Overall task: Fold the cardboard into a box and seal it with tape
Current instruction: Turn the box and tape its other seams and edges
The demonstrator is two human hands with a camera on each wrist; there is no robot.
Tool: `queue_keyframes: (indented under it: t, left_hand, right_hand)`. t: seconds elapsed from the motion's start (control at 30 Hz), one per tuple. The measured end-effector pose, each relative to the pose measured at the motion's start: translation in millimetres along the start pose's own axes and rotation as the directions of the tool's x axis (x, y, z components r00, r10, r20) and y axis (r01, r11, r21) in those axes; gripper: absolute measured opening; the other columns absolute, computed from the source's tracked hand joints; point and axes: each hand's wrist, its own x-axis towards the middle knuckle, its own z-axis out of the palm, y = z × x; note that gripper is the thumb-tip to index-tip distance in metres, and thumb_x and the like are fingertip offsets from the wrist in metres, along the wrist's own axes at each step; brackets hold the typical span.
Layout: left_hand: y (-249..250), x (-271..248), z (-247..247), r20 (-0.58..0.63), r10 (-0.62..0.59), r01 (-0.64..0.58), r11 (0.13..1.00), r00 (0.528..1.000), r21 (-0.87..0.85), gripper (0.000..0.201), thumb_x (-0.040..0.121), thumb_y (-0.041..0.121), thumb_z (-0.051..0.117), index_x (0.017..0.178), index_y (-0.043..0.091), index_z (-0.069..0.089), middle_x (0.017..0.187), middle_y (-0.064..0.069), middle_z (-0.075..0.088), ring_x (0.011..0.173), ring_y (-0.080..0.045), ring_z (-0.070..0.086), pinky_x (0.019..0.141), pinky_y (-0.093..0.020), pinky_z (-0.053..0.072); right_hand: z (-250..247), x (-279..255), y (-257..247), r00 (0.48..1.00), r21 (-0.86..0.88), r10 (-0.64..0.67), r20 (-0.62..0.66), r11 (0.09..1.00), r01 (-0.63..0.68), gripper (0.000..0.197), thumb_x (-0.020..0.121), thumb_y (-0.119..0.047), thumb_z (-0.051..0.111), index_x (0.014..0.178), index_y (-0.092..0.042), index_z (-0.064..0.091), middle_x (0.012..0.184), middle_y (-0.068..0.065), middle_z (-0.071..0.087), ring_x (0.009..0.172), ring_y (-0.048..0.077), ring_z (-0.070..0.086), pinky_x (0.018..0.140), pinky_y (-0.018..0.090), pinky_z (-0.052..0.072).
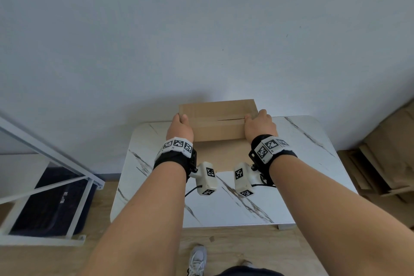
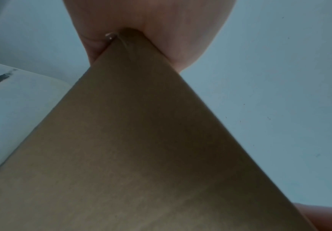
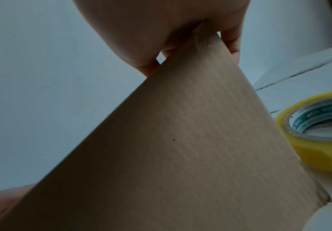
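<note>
A pale blue-grey wall (image 1: 201, 29) stands behind a white marble-look worktop (image 1: 302, 163) with dark veins, and the floor (image 1: 235, 244) under it is light wood. The brown cardboard (image 1: 215, 125) is at the far middle of the worktop, toward 12 o'clock from the person. Its upper part is raised in front of the wall and its lower part lies flat on the worktop toward the person. A thin slit runs across the raised part near its right edge.

The left hand (image 1: 180, 129) grips the left edge of the cardboard at 9 o'clock, with the thumb on the near face and the fingers (image 2: 94, 46) curled behind the edge. The right hand (image 1: 259, 125) grips the right edge at 3 o'clock in the same way, and its fingers (image 3: 233, 42) wrap around the board.

A roll of yellow tape (image 3: 317, 150) lies flat on the worktop just beside the right edge of the cardboard. In the head view it is hidden. More flat cardboard sheets (image 1: 385, 159) lean against the wall at 3 o'clock, well apart from the worktop.
</note>
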Motion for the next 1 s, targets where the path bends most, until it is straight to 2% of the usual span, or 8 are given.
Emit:
queue_keyframes:
  t: [0.27, 0.33, 0.4, 0.47, 0.53, 0.67, 0.8, 1.0]
  left_hand:
    - [7, -6, -5, -0.048, 0.154, -0.159, 0.979, 0.987, -0.130, 0.043, 0.102, 0.029, 0.032, 0.142, 0.021, 0.044, 0.139, -0.003, 0.053, 0.124, -0.024, 0.051, 0.102, -0.028, 0.038]
    - [10, -6, -8, -0.089, 0.174, -0.186, 0.972, 0.981, -0.146, 0.033, 0.097, 0.022, 0.040, 0.121, 0.021, 0.063, 0.103, -0.003, 0.067, 0.085, -0.021, 0.059, 0.073, -0.024, 0.044]
    - [10, -7, -12, -0.160, 0.138, -0.161, 0.978, 0.977, -0.136, 0.024, 0.086, 0.013, 0.046, 0.085, 0.019, 0.069, 0.069, -0.002, 0.056, 0.058, -0.022, 0.041, 0.051, -0.022, 0.029]
    - [2, -11, -16, -0.185, 0.109, -0.123, 0.990, 0.977, -0.066, 0.019, 0.075, 0.006, 0.046, 0.063, 0.015, 0.056, 0.059, -0.006, 0.042, 0.056, -0.022, 0.028, 0.050, -0.023, 0.019]
    - [-6, -17, -17, -0.173, 0.088, -0.088, 0.996, 0.981, 0.005, 0.018, 0.074, 0.003, 0.045, 0.063, 0.014, 0.054, 0.056, -0.004, 0.039, 0.055, -0.022, 0.027, 0.050, -0.023, 0.019]
    - [-34, -28, -16, -0.133, 0.082, -0.043, 0.960, 0.988, 0.276, 0.021, 0.082, 0.008, 0.046, 0.094, 0.015, 0.062, 0.081, -0.005, 0.059, 0.075, -0.029, 0.056, 0.063, -0.027, 0.039]
    - [-60, -32, -5, -0.005, -0.031, 0.030, 0.882, 1.000, 0.471, 0.027, 0.089, 0.005, 0.042, 0.109, 0.000, 0.058, 0.115, -0.020, 0.062, 0.107, -0.035, 0.059, 0.084, -0.035, 0.046]
    - [-64, -22, -3, -0.040, -0.142, 0.147, 0.939, 0.989, 0.309, 0.038, 0.097, 0.009, 0.034, 0.132, 0.005, 0.048, 0.133, -0.017, 0.053, 0.121, -0.033, 0.052, 0.094, -0.035, 0.042]
  right_hand:
    - [-10, 1, 3, 0.999, 0.114, 0.025, -0.029, 0.993, -0.022, 0.035, 0.097, -0.027, 0.032, 0.123, -0.005, 0.044, 0.123, 0.017, 0.056, 0.107, 0.036, 0.056, 0.083, 0.039, 0.043]
    - [-12, 0, 4, 0.998, 0.158, 0.053, -0.033, 0.986, -0.047, 0.032, 0.095, -0.022, 0.035, 0.119, -0.004, 0.045, 0.117, 0.017, 0.059, 0.101, 0.035, 0.058, 0.080, 0.038, 0.044]
    - [-10, -3, 9, 0.999, 0.207, 0.048, -0.011, 0.977, -0.045, 0.027, 0.091, -0.020, 0.039, 0.113, -0.006, 0.046, 0.108, 0.015, 0.060, 0.089, 0.032, 0.057, 0.072, 0.035, 0.042]
    - [-6, -7, 16, 0.999, 0.238, 0.025, 0.023, 0.971, -0.030, 0.025, 0.086, -0.023, 0.044, 0.107, -0.010, 0.046, 0.106, 0.013, 0.058, 0.084, 0.029, 0.055, 0.069, 0.035, 0.042]
    - [0, -10, 24, 0.998, 0.193, 0.001, 0.055, 0.981, -0.012, 0.035, 0.081, -0.027, 0.049, 0.111, -0.011, 0.050, 0.112, 0.011, 0.055, 0.093, 0.031, 0.057, 0.072, 0.036, 0.045]
    - [15, -17, 41, 0.969, -0.011, -0.009, 0.246, 1.000, 0.012, 0.038, 0.082, -0.017, 0.053, 0.119, -0.009, 0.051, 0.110, 0.012, 0.059, 0.096, 0.031, 0.058, 0.074, 0.031, 0.043]
    - [28, -28, 55, 0.910, -0.161, 0.050, 0.411, 0.987, 0.019, 0.012, 0.088, -0.013, 0.054, 0.094, -0.004, 0.052, 0.074, 0.005, 0.050, 0.062, 0.018, 0.048, 0.052, 0.026, 0.038]
    - [30, -23, 52, 0.919, 0.041, 0.035, 0.392, 0.998, -0.056, 0.017, 0.081, -0.020, 0.053, 0.091, -0.006, 0.051, 0.074, 0.004, 0.050, 0.063, 0.019, 0.047, 0.054, 0.027, 0.036]
